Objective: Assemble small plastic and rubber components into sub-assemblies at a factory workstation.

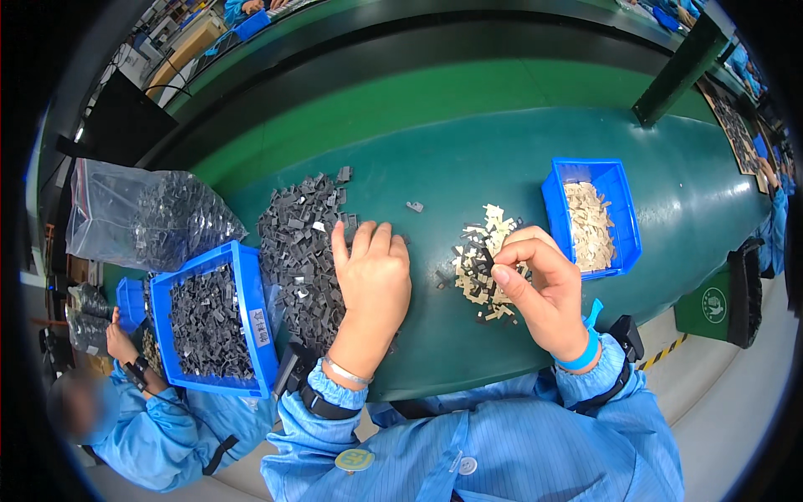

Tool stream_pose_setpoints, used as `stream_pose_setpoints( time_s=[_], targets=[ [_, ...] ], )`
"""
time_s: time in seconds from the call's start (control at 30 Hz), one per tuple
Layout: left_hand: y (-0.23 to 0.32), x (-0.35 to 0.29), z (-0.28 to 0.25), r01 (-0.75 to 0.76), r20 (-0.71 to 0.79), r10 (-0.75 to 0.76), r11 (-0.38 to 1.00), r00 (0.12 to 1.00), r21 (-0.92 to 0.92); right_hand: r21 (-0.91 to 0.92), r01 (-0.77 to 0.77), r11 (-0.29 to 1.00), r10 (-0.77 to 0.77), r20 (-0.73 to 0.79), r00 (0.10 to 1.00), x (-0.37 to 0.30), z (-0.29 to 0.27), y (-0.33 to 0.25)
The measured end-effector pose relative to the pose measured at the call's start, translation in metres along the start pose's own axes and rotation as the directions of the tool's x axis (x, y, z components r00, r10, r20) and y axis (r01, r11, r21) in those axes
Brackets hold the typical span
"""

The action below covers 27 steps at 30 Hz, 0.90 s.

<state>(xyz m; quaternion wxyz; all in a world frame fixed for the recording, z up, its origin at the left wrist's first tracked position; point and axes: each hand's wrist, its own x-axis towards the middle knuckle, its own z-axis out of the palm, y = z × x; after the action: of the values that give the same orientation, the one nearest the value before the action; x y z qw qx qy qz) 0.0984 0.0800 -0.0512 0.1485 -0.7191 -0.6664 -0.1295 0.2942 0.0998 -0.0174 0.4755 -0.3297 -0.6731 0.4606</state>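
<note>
My left hand (374, 283) is palm down at the right edge of a pile of small dark grey plastic parts (294, 243). Its fingers are slightly apart and reach onto the parts; I see nothing held in them. Over a smaller heap of cream and black pieces (493, 219), my right hand (542, 289) has thumb and forefinger pinched together. Whatever lies between those fingertips is too small to make out. A single grey part (414, 206) rests on the green table (452, 159) between the two piles, toward the far side.
A blue bin (263, 322) of dark parts stands at the left, with a clear plastic bag (109, 209) of parts behind it. Another blue bin (627, 226) holds cream pieces at the right. A co-worker's hand (121, 341) is at far left. A dark post (677, 71) rises at back right.
</note>
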Motion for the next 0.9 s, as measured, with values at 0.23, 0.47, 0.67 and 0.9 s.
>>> stream_pose_setpoints(
  time_s=[0.23, 0.47, 0.67, 0.9],
  targets=[
    [0.005, 0.007, -0.018, -0.01, -0.134, -0.024, 0.968, 0.991, -0.253, 0.234, -0.062, 0.97, 0.066, -0.009, 0.998, -0.001, 0.005, 0.008],
    [0.022, -0.003, -0.063, -0.099, -0.182, -0.001, 0.836, 0.983, -0.539, 0.384, -0.07, 0.921, 0.07, 0.013, 0.997, -0.006, 0.021, 0.003],
    [0.033, -0.016, -0.077, -0.086, -0.156, -0.008, 0.806, 0.988, -0.586, 0.364, -0.104, 0.926, 0.086, 0.067, 0.994, -0.013, 0.026, 0.0],
    [0.036, -0.039, -0.085, 0.421, 0.434, -0.238, -0.109, 0.869, -0.901, 0.417, -0.12, 0.901, 0.054, 0.166, 0.985, -0.016, 0.024, -0.01]
  ],
)
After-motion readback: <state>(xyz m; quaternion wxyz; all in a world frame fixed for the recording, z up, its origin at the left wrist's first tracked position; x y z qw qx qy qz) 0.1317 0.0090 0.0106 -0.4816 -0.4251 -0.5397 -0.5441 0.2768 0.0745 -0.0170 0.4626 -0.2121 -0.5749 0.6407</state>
